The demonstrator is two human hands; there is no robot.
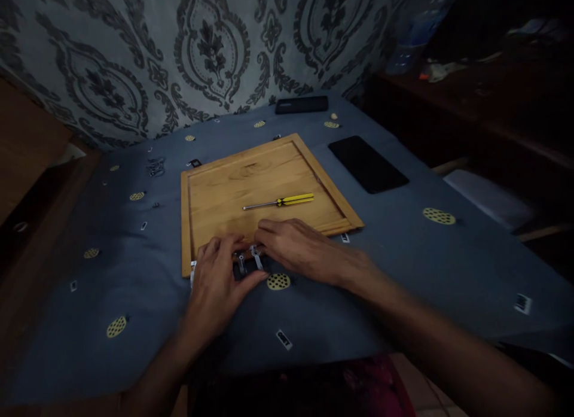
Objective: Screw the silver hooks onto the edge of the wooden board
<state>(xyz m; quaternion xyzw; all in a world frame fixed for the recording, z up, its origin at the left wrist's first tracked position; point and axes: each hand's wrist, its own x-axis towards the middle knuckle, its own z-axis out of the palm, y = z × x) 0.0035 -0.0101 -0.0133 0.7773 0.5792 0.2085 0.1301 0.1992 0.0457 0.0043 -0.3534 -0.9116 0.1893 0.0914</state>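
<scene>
A wooden panel with a raised frame [215,201] lies flat on a blue cloth-covered table [403,267]. On it rests a screwdriver [280,201] with a yellow and black handle. At the panel's near edge sits a small metal hinge-like fitting [250,259]. My left hand [217,288] lies over the fitting's left side, fingers curled down on it. Reaching in from the right, my right hand [298,249] has its fingertips pressed on the same fitting. Part of the fitting is hidden under both hands.
A black phone [368,164] lies on the cloth right of the panel, and a dark flat case [301,104] at the back by the patterned wall. Small metal parts [155,166] lie left of the panel. A dark wooden shelf [484,100] stands at the right.
</scene>
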